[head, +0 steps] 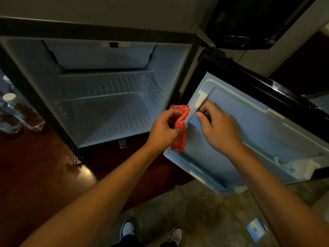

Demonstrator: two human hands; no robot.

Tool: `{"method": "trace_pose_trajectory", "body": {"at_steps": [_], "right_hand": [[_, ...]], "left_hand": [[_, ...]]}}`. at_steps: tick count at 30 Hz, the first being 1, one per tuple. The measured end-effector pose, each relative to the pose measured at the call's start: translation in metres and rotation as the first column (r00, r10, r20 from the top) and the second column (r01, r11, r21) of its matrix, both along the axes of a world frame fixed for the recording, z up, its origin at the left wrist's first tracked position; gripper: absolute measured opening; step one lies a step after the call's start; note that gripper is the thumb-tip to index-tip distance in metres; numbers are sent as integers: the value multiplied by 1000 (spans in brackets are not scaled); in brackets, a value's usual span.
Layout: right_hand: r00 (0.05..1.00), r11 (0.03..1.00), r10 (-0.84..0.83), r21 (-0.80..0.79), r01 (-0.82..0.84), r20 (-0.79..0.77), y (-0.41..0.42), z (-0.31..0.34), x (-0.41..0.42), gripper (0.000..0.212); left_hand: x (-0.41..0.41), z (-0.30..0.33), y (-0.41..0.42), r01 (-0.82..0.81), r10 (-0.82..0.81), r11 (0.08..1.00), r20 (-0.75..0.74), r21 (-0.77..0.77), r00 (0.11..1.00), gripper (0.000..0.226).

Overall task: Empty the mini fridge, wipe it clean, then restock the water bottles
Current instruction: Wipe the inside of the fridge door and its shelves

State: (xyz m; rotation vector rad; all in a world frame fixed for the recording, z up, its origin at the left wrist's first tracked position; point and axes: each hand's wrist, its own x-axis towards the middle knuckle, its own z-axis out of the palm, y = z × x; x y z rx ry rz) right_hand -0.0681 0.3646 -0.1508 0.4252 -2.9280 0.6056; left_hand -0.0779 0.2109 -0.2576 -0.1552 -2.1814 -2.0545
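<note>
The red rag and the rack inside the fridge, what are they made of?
The red rag, bunched in the left hand, looks like soft matte cloth: it folds and droops. The rack looks like white-coated metal wire: thin, straight parallel bars, though plastic can't be ruled out.

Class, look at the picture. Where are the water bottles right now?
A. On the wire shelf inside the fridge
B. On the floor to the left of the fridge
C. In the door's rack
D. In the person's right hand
B: the bottles stand on the floor left of the fridge, whose shelf is bare.
</note>
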Motion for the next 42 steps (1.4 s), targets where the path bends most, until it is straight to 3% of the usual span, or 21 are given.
{"method": "trace_pose_trajectory", "body": {"at_steps": [7, 16, 21, 25, 33, 38, 42], "right_hand": [[1000, 1000, -2, 6, 2, -18, -2, -1, 0, 12], [1000, 1000, 5, -11, -5, -4, -4, -3, 1, 10], [1000, 1000, 11, -19, -12, -7, -4, -3, 2, 11], [1000, 1000, 14, -12, -14, 3, -3, -4, 1, 11], [1000, 1000, 5, 11, -5, -18, -3, -3, 1, 12], [999, 1000, 10, -2, -10, -32, -4, -7, 1, 11], [999, 1000, 4, 13, -4, -37, -5, -8, 2, 11]], "left_hand": [[0, 1, -1, 5, -5, 1000, -10, -16, 1000, 45], [8, -87, 0, -8, 12, 1000, 255, -16, 967, 56], [9, -103, 3, -50, 41, 999, 305, 21, 951, 54], [5, -86, 2, -39, 31, 999, 255, 28, 967, 45], [0, -20, 2, -32, 32, 997, -2, 67, 999, 46], [5, -47, 6, -81, 55, 984, 162, 160, 985, 34], [5, -80, 11, -148, 92, 978, 329, 147, 940, 34]]}}
